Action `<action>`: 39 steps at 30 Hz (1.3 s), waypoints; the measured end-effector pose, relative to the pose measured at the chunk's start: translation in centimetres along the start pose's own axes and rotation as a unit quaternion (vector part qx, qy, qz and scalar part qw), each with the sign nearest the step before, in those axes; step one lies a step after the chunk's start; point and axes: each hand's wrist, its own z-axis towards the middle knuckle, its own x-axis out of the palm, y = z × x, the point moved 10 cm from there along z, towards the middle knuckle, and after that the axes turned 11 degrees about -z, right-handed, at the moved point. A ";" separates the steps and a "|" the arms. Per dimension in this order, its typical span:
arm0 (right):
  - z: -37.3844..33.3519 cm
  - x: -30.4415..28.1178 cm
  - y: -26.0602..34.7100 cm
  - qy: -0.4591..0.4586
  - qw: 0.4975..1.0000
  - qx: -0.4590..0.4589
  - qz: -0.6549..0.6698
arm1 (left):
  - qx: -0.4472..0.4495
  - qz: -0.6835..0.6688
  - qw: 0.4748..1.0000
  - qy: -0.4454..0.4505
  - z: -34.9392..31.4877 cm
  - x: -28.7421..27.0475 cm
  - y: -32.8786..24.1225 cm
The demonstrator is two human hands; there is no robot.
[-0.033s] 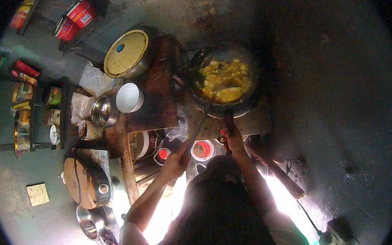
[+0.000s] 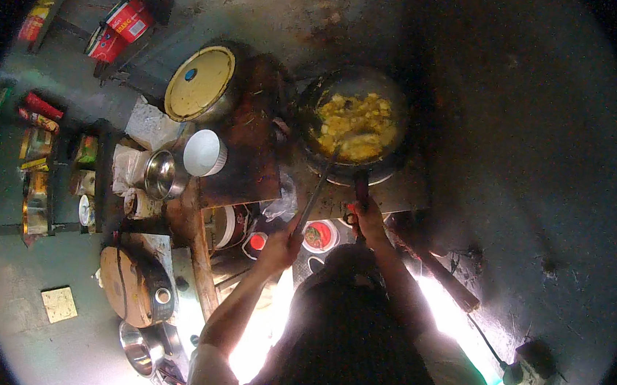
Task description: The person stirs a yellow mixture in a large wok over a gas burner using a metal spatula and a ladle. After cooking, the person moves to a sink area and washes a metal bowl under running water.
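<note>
A dark wok (image 2: 349,82) stands on the cooktop at the far middle, with yellowish chunks of food (image 2: 359,116) in it. My left hand (image 2: 279,251) is closed round the long handle of a cooking spatula (image 2: 315,199). The spatula slants up over the near rim, and its head lies among the food. My right hand (image 2: 370,225) grips the wok's handle (image 2: 362,186) at the near side. A small red-and-black item (image 2: 351,212) sits right beside that hand; its kind is unclear.
Left of the wok are a brown wooden surface (image 2: 245,165), a white bowl (image 2: 205,153), a metal bowl (image 2: 165,175) and a large lidded pot (image 2: 200,84). Below stands a red-and-white tub (image 2: 320,235). A round wooden board (image 2: 126,286) leans lower left. The dark wall (image 2: 530,175) closes the right.
My left hand and the spatula handle have shifted very slightly up and to the right. The right hand stays on the wok's handle.
</note>
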 end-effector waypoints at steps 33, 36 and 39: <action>-0.6 -0.1 -0.7 0.048 0.990 0.120 -0.058 | 0.096 0.387 0.916 -0.041 11.0 -2.5 -7.3; -0.3 -1.3 -1.2 0.027 0.991 0.110 -0.078 | 0.077 0.557 0.826 0.045 10.9 -4.9 -5.4; 0.0 -1.9 -1.1 0.018 0.991 0.061 -0.120 | 0.065 0.601 0.794 0.057 9.0 -10.8 -6.9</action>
